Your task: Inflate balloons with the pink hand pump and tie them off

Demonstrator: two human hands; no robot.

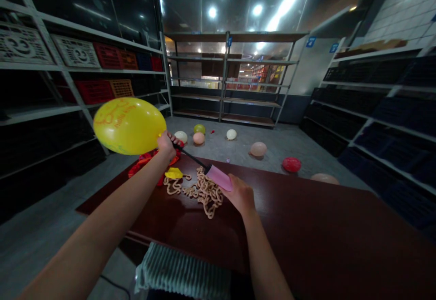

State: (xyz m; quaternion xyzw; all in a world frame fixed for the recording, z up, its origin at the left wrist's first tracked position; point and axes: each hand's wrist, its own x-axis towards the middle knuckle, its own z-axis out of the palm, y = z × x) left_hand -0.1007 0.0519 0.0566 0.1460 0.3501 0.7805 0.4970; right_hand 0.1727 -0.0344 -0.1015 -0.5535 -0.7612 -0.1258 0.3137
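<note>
Left hand [167, 144], outstretched, grips the yellow balloon [131, 125]; right hand [241, 194], lower, clasps the pink pump [219, 177].

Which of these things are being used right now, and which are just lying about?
In use:
- yellow balloon, its neck in the left hand
- pump, gripped by the right hand

Seemingly just lying about:
- beige coils on the table
- red balloon and white balloon on the floor

Left hand [166, 143] reaches farther forward than right hand [241, 194], both curled
</note>
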